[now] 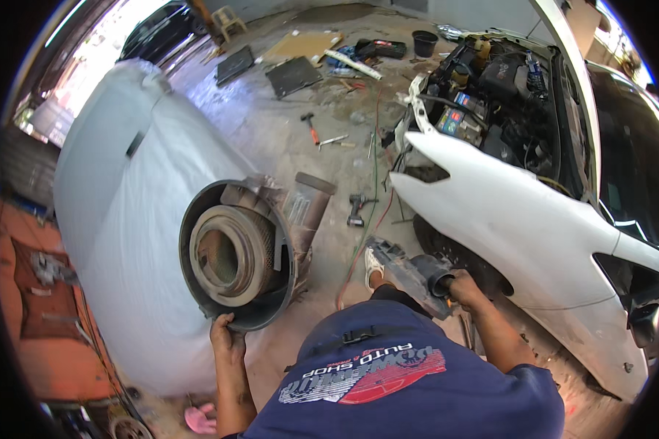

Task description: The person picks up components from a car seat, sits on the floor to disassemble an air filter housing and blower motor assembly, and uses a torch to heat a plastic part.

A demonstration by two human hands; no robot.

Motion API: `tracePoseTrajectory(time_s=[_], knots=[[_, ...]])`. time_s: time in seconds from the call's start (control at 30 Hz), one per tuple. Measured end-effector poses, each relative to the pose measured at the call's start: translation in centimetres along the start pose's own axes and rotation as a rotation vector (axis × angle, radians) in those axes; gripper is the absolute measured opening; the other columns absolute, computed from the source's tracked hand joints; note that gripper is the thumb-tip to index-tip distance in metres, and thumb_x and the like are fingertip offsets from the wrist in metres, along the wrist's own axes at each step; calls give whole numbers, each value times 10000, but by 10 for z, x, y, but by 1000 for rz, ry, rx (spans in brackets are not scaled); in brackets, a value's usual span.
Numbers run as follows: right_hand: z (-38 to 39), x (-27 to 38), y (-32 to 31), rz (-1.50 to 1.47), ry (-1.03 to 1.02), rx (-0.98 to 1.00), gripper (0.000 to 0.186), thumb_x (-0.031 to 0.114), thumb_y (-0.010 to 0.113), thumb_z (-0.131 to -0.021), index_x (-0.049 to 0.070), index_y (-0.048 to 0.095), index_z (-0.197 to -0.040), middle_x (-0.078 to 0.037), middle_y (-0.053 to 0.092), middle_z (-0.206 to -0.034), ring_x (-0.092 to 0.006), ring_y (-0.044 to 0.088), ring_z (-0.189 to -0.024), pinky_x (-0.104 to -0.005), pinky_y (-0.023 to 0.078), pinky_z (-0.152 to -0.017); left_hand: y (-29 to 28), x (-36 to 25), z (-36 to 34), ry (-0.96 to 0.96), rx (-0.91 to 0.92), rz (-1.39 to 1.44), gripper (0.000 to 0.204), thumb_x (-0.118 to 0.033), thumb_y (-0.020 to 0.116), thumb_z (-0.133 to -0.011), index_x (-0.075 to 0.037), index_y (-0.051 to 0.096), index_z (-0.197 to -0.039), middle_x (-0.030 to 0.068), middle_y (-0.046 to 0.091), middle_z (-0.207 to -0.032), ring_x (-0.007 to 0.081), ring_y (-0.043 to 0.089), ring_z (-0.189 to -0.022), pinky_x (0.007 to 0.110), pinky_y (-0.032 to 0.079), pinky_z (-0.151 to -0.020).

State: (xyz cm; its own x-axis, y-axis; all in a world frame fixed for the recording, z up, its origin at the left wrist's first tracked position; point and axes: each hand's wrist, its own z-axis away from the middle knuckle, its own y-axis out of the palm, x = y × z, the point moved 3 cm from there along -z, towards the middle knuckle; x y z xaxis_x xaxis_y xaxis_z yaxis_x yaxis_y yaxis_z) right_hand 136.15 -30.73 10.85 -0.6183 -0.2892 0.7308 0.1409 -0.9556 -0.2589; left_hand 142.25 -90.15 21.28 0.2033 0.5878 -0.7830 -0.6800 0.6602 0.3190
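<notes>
My left hand (228, 335) is closed on the lower rim of a round black air filter housing (284, 296). The housing is tilted with its mouth toward me, and a dusty ring-shaped air filter (214, 256) sits inside it. A wide pipe stub (309, 208) juts from the housing's right side. Lower right, my right hand (463, 288) is wrapped round the tube end of a dark grey plastic air duct (417, 274), held low beside the white car's front wheel. Some of my right fingers are hidden behind the tube.
At right stands a white car (505, 227) with its engine bay (490, 102) exposed. A covered vehicle (154, 146) fills the left. On the floor lie a cordless drill (358, 209), a hammer (310, 128), a ratchet (334, 140), a hose (373, 161) and dark panels (293, 75). A black bucket (424, 43) stands behind.
</notes>
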Motion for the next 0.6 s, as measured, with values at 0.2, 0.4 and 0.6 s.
tracePoseTrajectory(time_s=[0.2,0.4,0.6], knots=[[-135,157,32,-113,2,64,187,155,606,-898,-19,675,-889,-102,626,-685,-177,544,-504,-340,411,-444,115,-88,-120,30,11,-31,285,-7,537,-802,27,604,-1077,168,678,-1152,332,686,-1076,504,573,-995],[-253,258,46,-183,-59,83,232,191,595,-930,-21,668,-988,-116,646,-704,-178,561,-509,-333,398,-433,214,-144,-227,-2,29,-31,343,-3,536,-801,57,588,-1135,203,662,-1222,360,671,-1128,531,563,-1019],[-361,341,52,-243,97,-56,226,203,616,-945,-14,657,-991,-107,633,-693,-166,530,-493,-334,378,-433,288,-178,-410,-22,85,-36,334,3,546,-814,50,579,-1143,189,667,-1187,356,691,-1064,524,602,-947]])
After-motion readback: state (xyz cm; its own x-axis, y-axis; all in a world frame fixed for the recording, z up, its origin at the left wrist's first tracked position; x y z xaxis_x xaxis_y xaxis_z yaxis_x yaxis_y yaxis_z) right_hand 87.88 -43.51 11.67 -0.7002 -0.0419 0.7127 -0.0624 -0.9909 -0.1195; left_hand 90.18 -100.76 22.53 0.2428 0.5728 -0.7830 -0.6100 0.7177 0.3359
